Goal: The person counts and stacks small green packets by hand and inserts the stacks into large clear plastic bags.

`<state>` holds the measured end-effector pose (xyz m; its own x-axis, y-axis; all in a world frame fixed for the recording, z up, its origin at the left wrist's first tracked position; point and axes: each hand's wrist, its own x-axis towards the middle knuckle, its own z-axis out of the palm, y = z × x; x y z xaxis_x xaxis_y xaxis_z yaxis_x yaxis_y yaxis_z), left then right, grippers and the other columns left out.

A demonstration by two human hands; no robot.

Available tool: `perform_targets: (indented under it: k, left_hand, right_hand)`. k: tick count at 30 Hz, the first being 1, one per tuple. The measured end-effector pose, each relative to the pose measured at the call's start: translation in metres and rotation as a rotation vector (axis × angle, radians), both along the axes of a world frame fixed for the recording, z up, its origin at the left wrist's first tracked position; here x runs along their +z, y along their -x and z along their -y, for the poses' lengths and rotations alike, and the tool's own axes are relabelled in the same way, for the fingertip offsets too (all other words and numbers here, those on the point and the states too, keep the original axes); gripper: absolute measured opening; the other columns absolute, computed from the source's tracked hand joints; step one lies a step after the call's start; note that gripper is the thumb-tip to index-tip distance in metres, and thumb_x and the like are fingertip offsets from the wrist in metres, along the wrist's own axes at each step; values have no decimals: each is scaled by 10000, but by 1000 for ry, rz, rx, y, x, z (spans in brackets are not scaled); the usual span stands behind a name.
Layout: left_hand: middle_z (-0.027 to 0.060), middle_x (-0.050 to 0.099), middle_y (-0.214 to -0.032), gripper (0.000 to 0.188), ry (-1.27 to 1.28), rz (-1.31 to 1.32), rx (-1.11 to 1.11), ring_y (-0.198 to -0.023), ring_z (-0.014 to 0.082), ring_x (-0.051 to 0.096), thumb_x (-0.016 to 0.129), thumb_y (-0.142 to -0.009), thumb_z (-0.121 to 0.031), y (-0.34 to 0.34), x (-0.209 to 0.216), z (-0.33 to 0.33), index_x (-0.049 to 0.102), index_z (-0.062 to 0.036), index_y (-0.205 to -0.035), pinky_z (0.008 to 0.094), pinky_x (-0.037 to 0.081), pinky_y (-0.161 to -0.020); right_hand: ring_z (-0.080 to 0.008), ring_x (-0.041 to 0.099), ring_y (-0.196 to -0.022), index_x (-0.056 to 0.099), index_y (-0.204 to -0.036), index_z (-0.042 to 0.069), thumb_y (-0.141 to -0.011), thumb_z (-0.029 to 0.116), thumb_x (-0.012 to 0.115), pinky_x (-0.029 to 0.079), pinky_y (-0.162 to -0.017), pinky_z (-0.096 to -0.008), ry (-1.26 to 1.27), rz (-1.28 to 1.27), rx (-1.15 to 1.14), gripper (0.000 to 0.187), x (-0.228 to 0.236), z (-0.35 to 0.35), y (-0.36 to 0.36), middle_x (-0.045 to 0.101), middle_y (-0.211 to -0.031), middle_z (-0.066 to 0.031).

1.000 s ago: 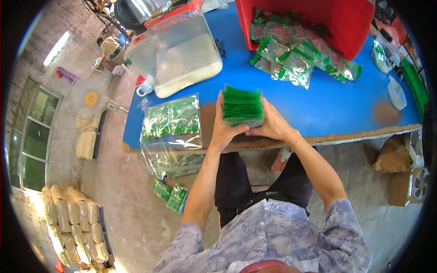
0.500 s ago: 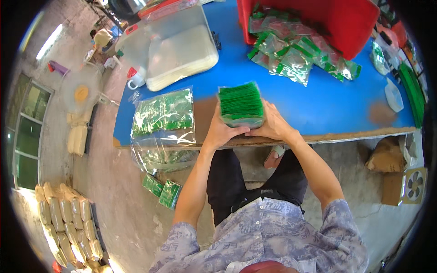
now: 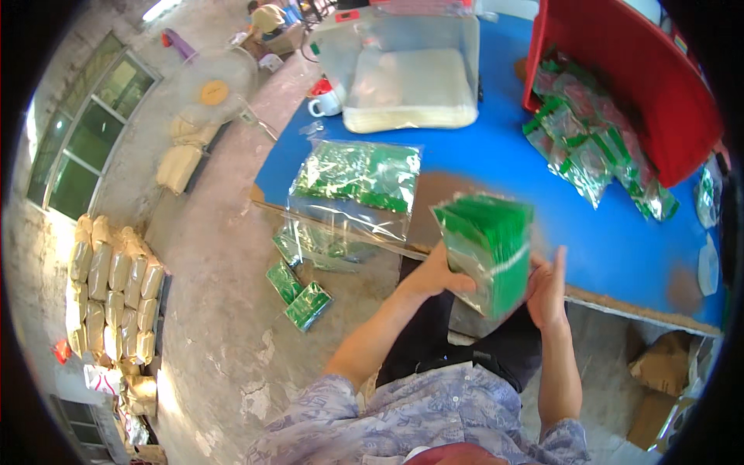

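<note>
A thick stack of green-edged clear plastic packets point(image 3: 492, 248), banded by a pale strip, is tilted above the near table edge. My left hand point(image 3: 439, 277) grips its left side, thumb across the front face and the other fingers hidden. Against the stack's right side is my right hand point(image 3: 547, 288), with some fingertips on the packets and one finger stretched up. To the left, a large clear bag point(image 3: 353, 218) containing flat green packets lies on the blue table point(image 3: 480, 159), its loose end hanging over the edge.
A red bin point(image 3: 639, 93) lies tipped at the back right, loose green-edged packets point(image 3: 597, 151) spilling out. A clear plastic box point(image 3: 411, 116) and a white mug point(image 3: 325, 102) are at the back. Green packs point(image 3: 308, 306) lie on the floor; brown bags point(image 3: 116, 294) are stacked far left.
The stack has moved right and nearer to me, and has turned so its front face shows. My right hand has shifted along its side with one finger lifted. The view has swung left.
</note>
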<state>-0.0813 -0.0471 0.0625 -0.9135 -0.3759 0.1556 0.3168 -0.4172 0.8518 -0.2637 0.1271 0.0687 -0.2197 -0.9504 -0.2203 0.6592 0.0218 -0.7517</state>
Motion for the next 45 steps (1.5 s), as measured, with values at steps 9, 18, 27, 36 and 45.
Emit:
perform_targets:
  k: [9,18,27,36,45]
  left_hand:
    - [48,624,-1207,958,25,49,-258,-1081,134,578,955,-610,-199,-16,-18,-7,448,-12,-1402,300,483,-904]
    - [96,481,-1460,1062,-188,143,55,-1348,191,460,862,-739,-461,-38,26,-39,311,-1,-1521,362,366,-1120]
    - [45,714,-996,271,-454,411,155,-884,99,660,773,-872,-130,-44,17,-52,684,6,-1089,276,542,-805]
    - [192,482,-1409,722,1548,590,819,-1324,370,466,767,-736,-94,-157,35,70,485,-68,-1400,493,345,-1128]
    - [176,448,-1447,593,1830,781,752,-1344,379,436,716,-782,-27,-202,-10,116,545,-72,-1347,505,362,-1113]
  right_hand:
    - [-372,642,-1047,600,-1202,-9,-927,374,614,540,-930,-459,-101,876,210,472,-14,-13,-103,604,-1257,-263]
    - [-261,572,-1196,153,-1559,62,-672,185,894,445,-1050,-406,-106,-662,-111,1162,43,-17,-54,554,-1320,-148]
    - [-269,542,-1218,231,-1492,58,-618,198,916,442,-1042,-404,-87,-844,-63,1119,37,-19,-66,524,-1313,-164]
    - [-277,515,-1241,226,-1519,63,-661,222,928,441,-1049,-394,127,-1054,-828,1120,47,0,-6,465,-1390,-167]
    - [-308,523,-1233,373,-1462,68,-686,182,910,446,-1016,-389,-68,-1463,-942,951,-11,-2,28,476,-1386,-183]
